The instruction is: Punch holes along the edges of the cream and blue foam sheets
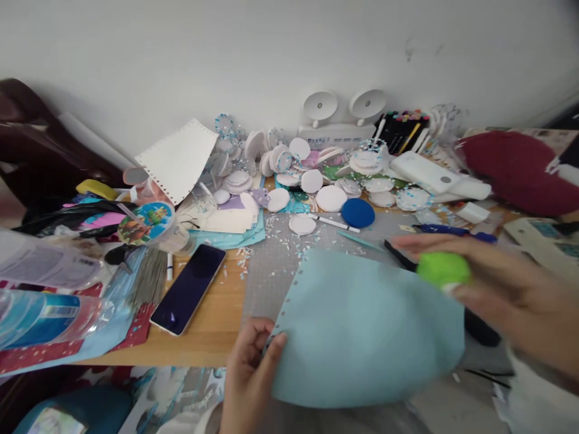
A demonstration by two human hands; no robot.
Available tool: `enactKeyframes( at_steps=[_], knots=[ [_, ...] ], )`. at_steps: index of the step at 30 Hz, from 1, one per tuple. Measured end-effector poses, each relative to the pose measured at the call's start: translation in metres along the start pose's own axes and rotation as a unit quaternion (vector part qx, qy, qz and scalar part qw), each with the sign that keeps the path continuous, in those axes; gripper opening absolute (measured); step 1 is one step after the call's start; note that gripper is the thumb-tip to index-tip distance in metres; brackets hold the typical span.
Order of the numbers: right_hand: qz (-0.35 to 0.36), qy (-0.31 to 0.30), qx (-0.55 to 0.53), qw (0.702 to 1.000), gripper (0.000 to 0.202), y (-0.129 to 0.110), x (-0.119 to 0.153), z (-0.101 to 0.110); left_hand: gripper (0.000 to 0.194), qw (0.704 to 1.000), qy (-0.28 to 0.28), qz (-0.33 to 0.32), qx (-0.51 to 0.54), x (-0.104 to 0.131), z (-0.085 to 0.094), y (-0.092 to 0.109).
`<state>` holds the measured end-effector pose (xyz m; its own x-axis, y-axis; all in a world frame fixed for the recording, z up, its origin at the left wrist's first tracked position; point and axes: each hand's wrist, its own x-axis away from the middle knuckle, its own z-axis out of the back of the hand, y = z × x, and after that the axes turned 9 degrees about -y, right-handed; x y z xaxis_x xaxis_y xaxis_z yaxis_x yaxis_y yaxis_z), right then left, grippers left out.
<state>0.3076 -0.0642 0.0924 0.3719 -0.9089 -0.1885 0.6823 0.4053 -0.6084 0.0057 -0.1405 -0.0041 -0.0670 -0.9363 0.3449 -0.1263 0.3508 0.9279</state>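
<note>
A light blue sheet of paper point(366, 325) with punched holes down its left edge is held above the front of the desk. My left hand point(256, 367) pinches it by the lower left edge, thumb on top. My right hand point(502, 289), smeared by motion, is closed around a bright green rounded object point(443, 269) with a white part beneath, its kind not clear. This object is over the sheet's upper right side. Just beyond the paper are a dark blue disc point(357, 213), a white marker point(337, 223) and a white paper circle point(302, 224).
Many white paper discs point(331, 198) are heaped along the wall. At left lie a phone point(189, 289), a plastic bottle point(49, 316) and a round tub point(149, 223). A pen box point(402, 132) stands at the back. Paper scraps litter the grey mat point(266, 265).
</note>
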Motion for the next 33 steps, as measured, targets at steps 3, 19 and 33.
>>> enactKeyframes(
  at_steps=[3, 19, 33],
  knots=[
    [0.015, -0.056, 0.017, 0.998, 0.031, -0.008, -0.009, -0.02, 0.033, 0.999, -0.003, 0.014, 0.033, 0.008, -0.01, -0.011],
    [0.053, -0.083, -0.16, 0.982, 0.03, -0.003, -0.024, -0.078, 0.039, 0.873, -0.256, -0.198, -0.365, -0.087, 0.01, 0.054],
    [-0.086, -0.086, -0.474, 0.872, 0.037, 0.015, -0.071, -0.15, 0.034, 0.868, -0.292, -0.203, -0.346, -0.122, 0.013, 0.047]
  ],
)
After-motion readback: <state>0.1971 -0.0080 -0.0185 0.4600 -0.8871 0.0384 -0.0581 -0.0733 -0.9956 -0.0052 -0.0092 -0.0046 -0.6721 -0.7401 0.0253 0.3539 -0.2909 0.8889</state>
